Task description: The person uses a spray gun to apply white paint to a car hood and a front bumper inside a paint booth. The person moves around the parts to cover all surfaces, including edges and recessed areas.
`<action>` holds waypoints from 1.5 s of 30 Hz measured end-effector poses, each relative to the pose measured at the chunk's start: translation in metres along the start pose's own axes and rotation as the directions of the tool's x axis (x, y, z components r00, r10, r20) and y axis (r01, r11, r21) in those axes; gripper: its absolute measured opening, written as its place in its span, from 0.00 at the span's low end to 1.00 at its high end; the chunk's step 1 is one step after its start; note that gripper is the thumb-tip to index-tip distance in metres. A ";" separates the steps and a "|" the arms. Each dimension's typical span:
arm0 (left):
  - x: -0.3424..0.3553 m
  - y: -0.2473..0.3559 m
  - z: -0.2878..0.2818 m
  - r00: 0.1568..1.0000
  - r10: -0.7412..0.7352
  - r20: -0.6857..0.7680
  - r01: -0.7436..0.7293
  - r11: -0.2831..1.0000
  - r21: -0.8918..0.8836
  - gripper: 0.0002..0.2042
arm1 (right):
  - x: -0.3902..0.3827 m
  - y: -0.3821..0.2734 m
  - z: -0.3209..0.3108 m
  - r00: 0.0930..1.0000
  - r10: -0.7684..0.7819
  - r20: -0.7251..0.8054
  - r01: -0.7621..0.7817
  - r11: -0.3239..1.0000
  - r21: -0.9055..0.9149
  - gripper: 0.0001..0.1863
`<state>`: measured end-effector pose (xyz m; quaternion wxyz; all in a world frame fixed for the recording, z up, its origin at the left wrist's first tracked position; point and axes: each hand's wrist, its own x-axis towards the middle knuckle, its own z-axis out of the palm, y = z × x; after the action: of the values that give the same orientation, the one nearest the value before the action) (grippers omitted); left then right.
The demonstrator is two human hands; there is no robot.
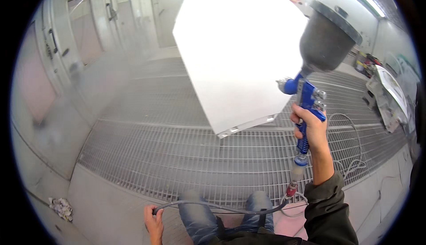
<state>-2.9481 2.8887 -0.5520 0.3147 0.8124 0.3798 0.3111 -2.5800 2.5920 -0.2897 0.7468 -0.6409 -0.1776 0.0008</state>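
My right hand is wrapped round the handle of a blue spray gun, held upright with its nozzle pointing left. On top of the gun sits a dark grey paint cup with a lid. Behind the nozzle stands a large glossy white panel, tilted, its lower edge above the floor grating. A grey air hose runs from the red coupling under the gun across my legs to my left hand, whose fingers are closed round it. What carries the panel is hidden.
Metal grating covers the floor. Pale doors with windows line the left wall. A crumpled paper or cloth lies at the lower left. Light-coloured parts lean at the right, and more hose loops on the floor there.
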 end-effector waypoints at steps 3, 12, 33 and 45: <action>0.004 0.010 0.019 0.994 0.066 0.085 -0.064 0.998 -0.030 0.10 | 0.001 -0.003 -0.056 0.988 -0.024 -0.151 0.011 0.996 -0.085 0.08; 0.014 0.033 0.040 0.983 0.144 0.116 -0.126 0.981 -0.150 0.09 | 0.015 -0.017 -0.109 0.911 -0.109 -0.397 0.026 0.978 -0.209 0.06; -0.004 0.005 -0.014 0.993 0.037 -0.116 -0.043 0.998 -0.046 0.08 | 0.085 -0.138 0.130 0.891 -0.274 0.362 0.308 0.950 -0.039 0.11; -0.012 0.054 0.021 0.977 0.193 0.093 -0.172 0.966 -0.195 0.09 | 0.112 -0.119 -0.084 0.998 -0.013 0.059 0.016 0.998 -0.063 0.05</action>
<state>-2.9155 2.8458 -0.5281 0.3799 0.8269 0.2546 0.3273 -2.4795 2.5155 -0.1554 0.7207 -0.6625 -0.2040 0.0085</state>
